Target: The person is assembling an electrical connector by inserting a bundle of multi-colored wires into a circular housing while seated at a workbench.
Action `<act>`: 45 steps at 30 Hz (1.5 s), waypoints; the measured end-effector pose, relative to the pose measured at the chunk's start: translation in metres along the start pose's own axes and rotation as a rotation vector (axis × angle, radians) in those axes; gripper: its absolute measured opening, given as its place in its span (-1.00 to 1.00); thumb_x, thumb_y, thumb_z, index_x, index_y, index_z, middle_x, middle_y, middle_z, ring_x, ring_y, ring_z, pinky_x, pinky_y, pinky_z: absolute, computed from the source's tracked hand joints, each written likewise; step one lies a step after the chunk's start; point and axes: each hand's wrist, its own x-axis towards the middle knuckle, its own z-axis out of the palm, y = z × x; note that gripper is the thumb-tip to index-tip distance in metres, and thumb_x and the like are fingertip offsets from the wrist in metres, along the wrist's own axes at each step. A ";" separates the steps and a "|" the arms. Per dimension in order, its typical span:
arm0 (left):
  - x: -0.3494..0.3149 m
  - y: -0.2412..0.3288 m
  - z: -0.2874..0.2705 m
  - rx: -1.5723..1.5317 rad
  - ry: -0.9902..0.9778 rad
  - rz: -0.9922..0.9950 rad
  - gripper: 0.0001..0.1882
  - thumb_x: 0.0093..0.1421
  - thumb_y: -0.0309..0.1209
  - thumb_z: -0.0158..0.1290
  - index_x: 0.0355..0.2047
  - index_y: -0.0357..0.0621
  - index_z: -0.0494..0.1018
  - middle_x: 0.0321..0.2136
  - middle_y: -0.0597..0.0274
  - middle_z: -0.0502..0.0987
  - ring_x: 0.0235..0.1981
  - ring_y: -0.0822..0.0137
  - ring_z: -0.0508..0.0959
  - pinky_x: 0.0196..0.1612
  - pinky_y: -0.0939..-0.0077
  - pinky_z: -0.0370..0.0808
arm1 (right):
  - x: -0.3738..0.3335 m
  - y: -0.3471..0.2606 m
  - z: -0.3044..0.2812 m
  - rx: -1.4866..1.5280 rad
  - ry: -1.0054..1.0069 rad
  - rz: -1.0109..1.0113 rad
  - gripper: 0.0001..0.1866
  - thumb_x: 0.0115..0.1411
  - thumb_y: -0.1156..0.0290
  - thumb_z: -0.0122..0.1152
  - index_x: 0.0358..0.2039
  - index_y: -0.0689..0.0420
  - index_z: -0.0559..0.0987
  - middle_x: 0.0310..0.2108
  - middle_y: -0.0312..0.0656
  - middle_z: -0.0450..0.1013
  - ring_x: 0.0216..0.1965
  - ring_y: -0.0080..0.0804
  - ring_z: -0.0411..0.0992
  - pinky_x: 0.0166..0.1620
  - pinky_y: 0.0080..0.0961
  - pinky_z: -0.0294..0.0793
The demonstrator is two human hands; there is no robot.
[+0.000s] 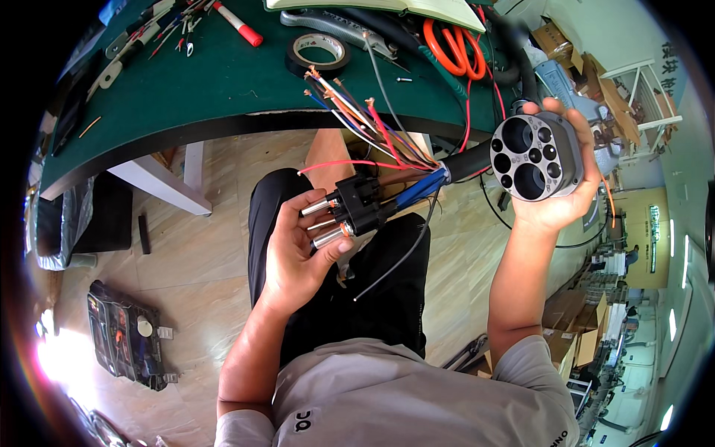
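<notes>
My left hand (302, 249) is closed around a black connector insert (359, 205) with bright metal pins pointing toward me, held over my lap. Thick brown and blue wires run from the insert into a black cable (469, 160). Several thin coloured wires (365, 119) with bare copper ends fan out from the cable's end toward the table. Raised at the right, my right hand (555, 212) grips a grey charging connector housing (535, 156), its round face with several holes turned toward me. The housing is apart from the insert.
On the green table (201, 89) lie a roll of black tape (318, 54), a grey utility knife (339, 30), a red marker (238, 24), an orange cord loop (454, 48) and an open notebook (417, 7). An open black tool case (130, 335) and a lined bin (63, 223) stand on the floor at left.
</notes>
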 end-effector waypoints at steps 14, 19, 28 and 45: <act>-0.004 0.012 0.005 0.102 -0.012 -0.011 -0.32 0.02 -0.62 0.23 0.09 -0.32 0.12 -0.07 -0.05 0.45 -0.02 0.25 0.49 0.07 0.35 0.46 | -0.016 -0.011 -0.006 0.033 0.034 -0.023 -0.47 0.27 0.19 -0.38 0.07 0.27 0.36 0.05 0.15 0.31 0.07 0.12 0.33 0.04 -0.01 0.43; -0.009 0.020 0.015 0.126 0.001 0.017 -0.32 0.00 -0.64 0.23 0.09 -0.31 0.12 -0.06 -0.07 0.45 -0.04 0.22 0.51 0.06 0.34 0.47 | -0.024 -0.013 -0.010 0.036 0.021 -0.023 -0.47 0.29 0.18 -0.39 0.09 0.27 0.35 0.07 0.15 0.29 0.09 0.12 0.30 0.05 0.12 0.38; -0.015 0.032 0.040 0.084 0.087 0.230 -0.25 -0.11 -0.71 0.29 0.06 -0.29 0.13 -0.05 -0.01 0.42 -0.07 0.26 0.53 -0.03 0.39 0.56 | -0.034 -0.022 -0.012 0.077 0.025 -0.047 -0.47 0.30 0.21 -0.37 0.13 0.26 0.32 0.11 0.17 0.24 0.12 0.16 0.26 0.04 0.23 0.35; -0.014 0.021 0.086 -0.143 0.335 0.459 -0.30 -0.11 -0.46 0.38 0.00 -0.39 0.28 -0.19 0.06 0.53 -0.21 0.36 0.56 -0.10 0.52 0.51 | -0.042 -0.033 0.011 0.071 0.134 -0.118 -0.48 0.32 0.19 -0.42 0.07 0.26 0.35 0.06 0.17 0.28 0.06 0.14 0.33 -0.02 0.15 0.46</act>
